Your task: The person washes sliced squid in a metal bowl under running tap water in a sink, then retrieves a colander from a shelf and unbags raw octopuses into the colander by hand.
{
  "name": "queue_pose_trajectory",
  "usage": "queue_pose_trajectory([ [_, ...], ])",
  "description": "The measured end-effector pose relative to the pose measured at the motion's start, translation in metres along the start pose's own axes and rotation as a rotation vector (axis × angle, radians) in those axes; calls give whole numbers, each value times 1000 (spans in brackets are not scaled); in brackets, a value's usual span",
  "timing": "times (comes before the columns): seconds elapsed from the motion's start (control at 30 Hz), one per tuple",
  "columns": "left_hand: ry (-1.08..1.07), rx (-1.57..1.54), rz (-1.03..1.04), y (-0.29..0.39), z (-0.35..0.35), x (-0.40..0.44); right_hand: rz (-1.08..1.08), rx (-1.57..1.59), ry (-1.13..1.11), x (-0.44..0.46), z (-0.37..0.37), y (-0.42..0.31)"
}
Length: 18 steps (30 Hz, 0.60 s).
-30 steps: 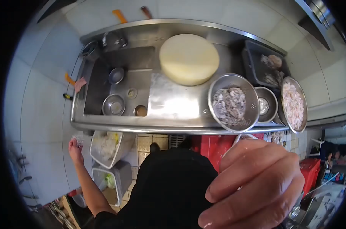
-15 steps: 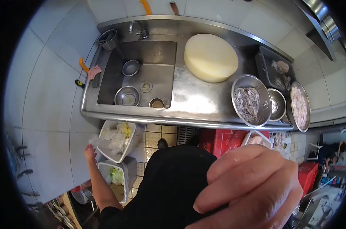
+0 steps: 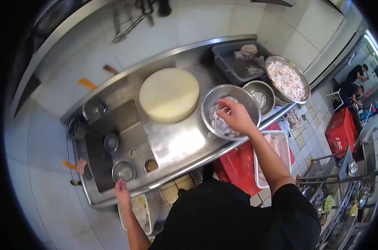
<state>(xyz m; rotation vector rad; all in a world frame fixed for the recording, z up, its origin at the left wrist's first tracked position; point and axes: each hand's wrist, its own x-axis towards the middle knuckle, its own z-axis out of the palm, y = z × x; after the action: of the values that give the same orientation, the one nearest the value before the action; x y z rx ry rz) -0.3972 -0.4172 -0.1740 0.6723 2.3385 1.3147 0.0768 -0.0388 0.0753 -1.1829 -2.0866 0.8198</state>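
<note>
Over the metal colander [image 3: 252, 109] is my right hand [image 3: 234, 114], its fingers bent just above the greyish squid-like pieces [image 3: 220, 125] inside. Whether the fingertips pinch a piece is hard to make out. My left hand [image 3: 122, 191] is at the front rim of the sink, close to a small metal bowl [image 3: 124, 171]; its fingers are small and blurred. A thick round pale block [image 3: 169, 95] lies on the steel counter [image 3: 176, 143] left of the colander.
Right of the colander are an empty metal bowl [image 3: 259, 98], a bowl of pale pieces [image 3: 286, 80] and a grey tub [image 3: 228, 62]. Below the counter stand a white basket [image 3: 284, 154], a red container [image 3: 239, 168] and a bin [image 3: 141, 212]. People [image 3: 355, 85] are far right.
My right hand has gone from close to the camera to above the colander. My left hand has moved from over the bin up to the sink's edge, without the clear plastic. The view has turned.
</note>
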Motion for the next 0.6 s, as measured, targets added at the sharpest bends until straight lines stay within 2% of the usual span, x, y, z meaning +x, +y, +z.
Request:
queue_pose_trajectory([
  [0.03,-82,13,91,23,29,-1,108,-7,54,16,-12,40],
  [0.13,-266,183,402,100,108,-5,222,-172,264,76,-44,168],
  [0.2,-419,141,398,137,160,1,270,-262,345,122,-63,224],
  [0.23,-516,229,234,191,177,-6,279,-287,344,146,-72,254],
  [0.33,-451,434,658,242,246,15,348,-387,330,218,-94,321],
  [0.4,-523,485,684,272,290,39,449,-499,305,256,-103,350],
  [0.47,-563,704,633,304,330,58,492,-667,284,288,-102,405],
  [0.53,-573,885,577,309,355,67,638,-764,353,296,-92,432],
  [0.6,-557,1024,547,304,376,77,658,-1092,137,318,-80,470],
])
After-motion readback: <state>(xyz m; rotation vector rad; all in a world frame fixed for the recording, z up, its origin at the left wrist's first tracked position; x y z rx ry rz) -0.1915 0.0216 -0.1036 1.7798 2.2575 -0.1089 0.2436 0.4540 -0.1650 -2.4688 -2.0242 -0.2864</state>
